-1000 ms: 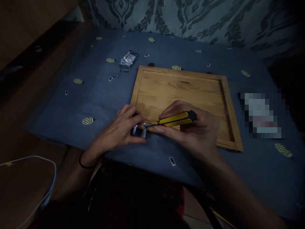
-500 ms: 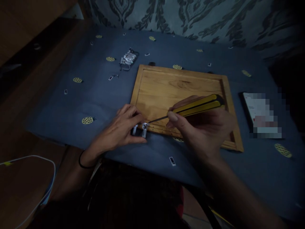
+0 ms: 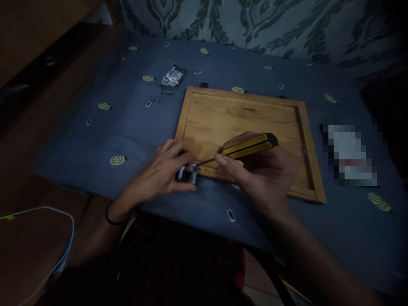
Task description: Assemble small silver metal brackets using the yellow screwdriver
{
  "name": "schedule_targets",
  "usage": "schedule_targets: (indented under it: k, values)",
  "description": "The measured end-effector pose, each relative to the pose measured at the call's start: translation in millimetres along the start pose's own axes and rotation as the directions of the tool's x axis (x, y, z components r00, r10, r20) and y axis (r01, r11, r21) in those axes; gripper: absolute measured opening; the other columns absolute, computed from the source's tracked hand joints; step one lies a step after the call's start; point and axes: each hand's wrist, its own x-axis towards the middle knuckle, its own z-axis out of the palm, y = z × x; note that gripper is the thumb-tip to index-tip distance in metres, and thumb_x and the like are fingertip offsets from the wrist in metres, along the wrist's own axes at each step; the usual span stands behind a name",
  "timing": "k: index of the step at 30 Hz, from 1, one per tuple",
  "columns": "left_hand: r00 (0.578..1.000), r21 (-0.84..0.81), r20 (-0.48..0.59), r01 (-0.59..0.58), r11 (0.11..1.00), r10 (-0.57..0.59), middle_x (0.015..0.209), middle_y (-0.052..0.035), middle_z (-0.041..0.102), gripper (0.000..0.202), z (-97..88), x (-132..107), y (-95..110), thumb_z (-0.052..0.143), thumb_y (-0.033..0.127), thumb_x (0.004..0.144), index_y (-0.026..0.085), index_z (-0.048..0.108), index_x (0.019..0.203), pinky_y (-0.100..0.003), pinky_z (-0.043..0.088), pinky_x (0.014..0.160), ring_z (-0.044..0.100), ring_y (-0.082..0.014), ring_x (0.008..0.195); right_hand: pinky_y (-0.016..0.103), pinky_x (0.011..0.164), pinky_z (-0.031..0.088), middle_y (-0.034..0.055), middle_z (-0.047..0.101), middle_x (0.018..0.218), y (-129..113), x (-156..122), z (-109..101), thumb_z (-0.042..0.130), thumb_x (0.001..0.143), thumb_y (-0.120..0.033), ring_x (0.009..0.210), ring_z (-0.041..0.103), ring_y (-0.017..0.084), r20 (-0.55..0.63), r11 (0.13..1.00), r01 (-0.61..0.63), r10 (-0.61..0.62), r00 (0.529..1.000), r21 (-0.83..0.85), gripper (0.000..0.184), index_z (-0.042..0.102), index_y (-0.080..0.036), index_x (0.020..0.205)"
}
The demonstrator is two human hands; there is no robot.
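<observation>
My left hand [image 3: 167,170] grips a small metal hinge [image 3: 193,174] at the near left corner of a framed wooden panel [image 3: 242,123], thumb below and fingers above. In my right hand [image 3: 255,170] is a screwdriver [image 3: 248,146] with a yellow and black handle, held at a slant. Its thin shaft points down to the left, and the tip meets the hinge. Whether a screw sits under the tip is too small to tell. A row of small dark holes runs along the panel's near edge, beside the hinge.
More metal hinges [image 3: 172,78] lie in a cluster behind the panel's left side, with small screws [image 3: 155,101] nearby. A blurred-out flat object [image 3: 352,155] rests at the right. Blue cloth with pineapple prints [image 3: 117,160] covers the table, and a patterned wall [image 3: 223,21] stands behind it.
My right hand and the screwdriver's handle have shifted left and slightly down, while the tip stays at the hinge. My left hand keeps its place.
</observation>
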Motion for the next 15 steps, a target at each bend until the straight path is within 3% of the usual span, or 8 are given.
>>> schedule_targets:
  k: [9,15]
  values:
    - [0.999,-0.004,0.033,0.026,1.000,-0.026,0.113,-0.0078,0.061,0.045,-2.2,1.5,1.0,0.086,0.049,0.085,0.018,0.069,0.113,-0.043,0.049,0.100,0.052,-0.0280,0.111,0.031,0.058,0.053,-0.0025,0.068,0.074,-5.3,2.5,-2.9,0.087,0.084,-0.031,0.065,0.066,0.017,0.117,0.992,0.113,-0.107,0.987,-0.051,0.017,0.071,-0.026,0.082]
    - [0.999,0.001,0.033,0.033,0.999,-0.033,0.112,-0.0083,0.061,0.045,-1.6,2.2,1.1,0.086,0.051,0.084,0.018,0.068,0.110,-0.044,0.048,0.099,0.052,-0.0283,0.110,0.032,0.064,0.055,-0.0015,0.076,0.084,-5.7,6.8,-6.6,0.083,0.086,-0.020,0.074,0.072,0.018,0.200,0.960,0.274,-0.259,0.945,-0.052,0.013,0.074,-0.029,0.089]
